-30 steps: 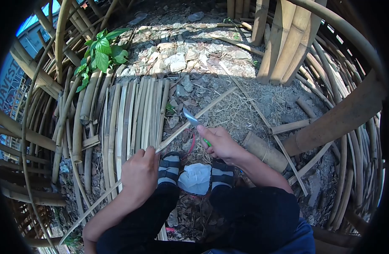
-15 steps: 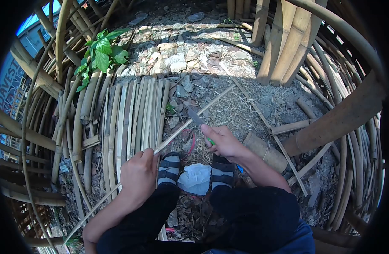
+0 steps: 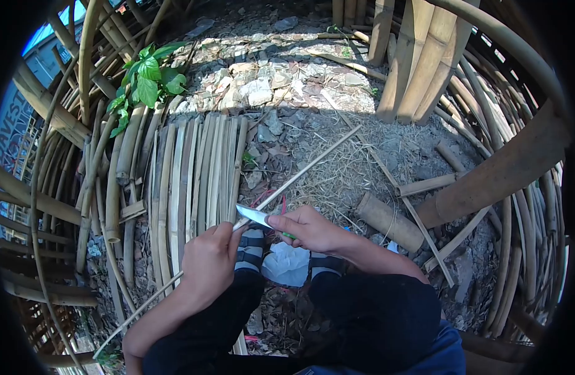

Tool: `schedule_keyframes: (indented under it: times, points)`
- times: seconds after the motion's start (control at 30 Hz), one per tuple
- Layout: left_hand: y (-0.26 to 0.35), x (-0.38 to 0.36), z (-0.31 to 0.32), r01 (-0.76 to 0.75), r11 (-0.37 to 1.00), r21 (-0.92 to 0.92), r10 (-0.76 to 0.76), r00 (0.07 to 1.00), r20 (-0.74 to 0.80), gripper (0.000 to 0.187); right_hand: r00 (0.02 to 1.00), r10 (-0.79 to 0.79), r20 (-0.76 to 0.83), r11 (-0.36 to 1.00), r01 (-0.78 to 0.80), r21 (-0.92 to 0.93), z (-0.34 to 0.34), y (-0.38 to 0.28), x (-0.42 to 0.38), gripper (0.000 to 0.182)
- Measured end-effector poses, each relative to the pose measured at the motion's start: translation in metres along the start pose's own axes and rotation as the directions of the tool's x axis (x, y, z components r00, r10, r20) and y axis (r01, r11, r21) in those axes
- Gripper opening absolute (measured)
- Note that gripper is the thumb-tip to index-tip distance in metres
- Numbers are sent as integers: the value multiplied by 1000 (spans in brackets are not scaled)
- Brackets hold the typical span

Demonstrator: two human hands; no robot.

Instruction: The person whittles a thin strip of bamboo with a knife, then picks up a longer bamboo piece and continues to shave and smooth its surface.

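Observation:
A long thin bamboo strip [image 3: 318,160] runs diagonally from the lower left to the upper middle. My left hand [image 3: 207,257] is closed around it, over my left thigh. In my right hand [image 3: 309,229] is a knife [image 3: 253,215] with a green handle, mostly hidden by the fingers. Its blade catches the light and overlaps the strip just beyond my left fingers. Below the hands, a crumpled pale sheet [image 3: 287,265] lies on the ground between my sandalled feet.
Split bamboo slats [image 3: 203,169] lie side by side at left. A cut bamboo section [image 3: 390,222] rests at right, near a thick slanting pole [image 3: 500,172]. Shavings [image 3: 343,169] cover the ground ahead. Upright poles [image 3: 425,62] and a leafy plant [image 3: 148,78] stand farther off.
My right hand has drawn the knife back along the strip, left and down toward my left hand. The strip's far end has shifted slightly right; my left hand keeps its hold.

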State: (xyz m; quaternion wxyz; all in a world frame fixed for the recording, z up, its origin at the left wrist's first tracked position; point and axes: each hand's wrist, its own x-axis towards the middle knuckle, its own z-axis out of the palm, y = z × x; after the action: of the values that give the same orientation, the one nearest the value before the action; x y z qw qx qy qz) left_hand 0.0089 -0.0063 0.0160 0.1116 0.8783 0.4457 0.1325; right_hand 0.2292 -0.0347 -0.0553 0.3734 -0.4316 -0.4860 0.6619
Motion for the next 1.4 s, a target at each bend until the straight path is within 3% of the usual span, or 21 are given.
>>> schedule_keyframes:
  times: [0.2,0.3,0.43,0.5,0.53,0.6,0.63,0.73,0.8,0.9,1.0,1.1,1.13,1.2,1.33,1.4]
  points:
    - [-1,-1,0,3,1000,8,-3,1000,-11,27,989,-56,-135,992,39,-122,-11,12,3,58]
    - [-6,-2,1,64,997,-32,-66,995,-75,33,938,-111,-328,992,83,-97,-34,15,6,59]
    - [-6,-1,5,33,999,-8,-34,996,-79,32,952,-69,-300,988,24,-152,-14,8,4,60]
    - [-4,-2,5,27,1000,-6,-27,997,-71,32,994,-29,-105,998,24,-53,2,1,1,56]
    - [-3,-2,4,27,1000,-4,-28,997,-76,32,994,-30,-105,998,25,-50,0,5,3,56]
    - [-5,-2,2,24,1000,1,-24,996,-82,32,952,-84,-295,996,80,-28,-12,13,10,56]
    - [-8,-4,0,30,999,43,-27,998,-58,30,924,-16,-382,1000,20,5,-26,2,7,55]
    - [-12,-7,0,28,996,86,-25,999,-29,28,877,25,-479,998,9,69,-58,-4,3,56]
    - [-11,-4,3,15,996,86,-13,1000,-22,28,872,16,-489,1000,-1,31,-47,-6,-1,58]
    - [-7,-3,5,32,999,24,-31,998,-48,31,968,130,-213,990,-115,80,-22,-2,-3,58]
    - [-7,-4,3,1,996,84,3,999,-44,28,982,72,-173,991,-51,125,-12,3,-3,57]
    - [-10,-6,1,3,996,91,2,999,-47,29,950,15,-311,1000,-18,-6,-32,4,-1,57]
    - [-11,-7,0,-2,996,90,6,999,-50,29,949,12,-314,1000,-16,-9,-46,4,-1,57]
    - [-13,-9,0,17,992,127,-11,999,-48,29,872,41,-489,995,9,98,-68,2,-1,56]
    - [-11,-7,4,16,994,106,-9,998,-57,31,890,117,-442,993,-92,77,-65,1,-6,56]
    - [-8,-6,5,13,996,92,-8,998,-60,31,962,142,-233,987,-119,110,-36,-1,-5,57]
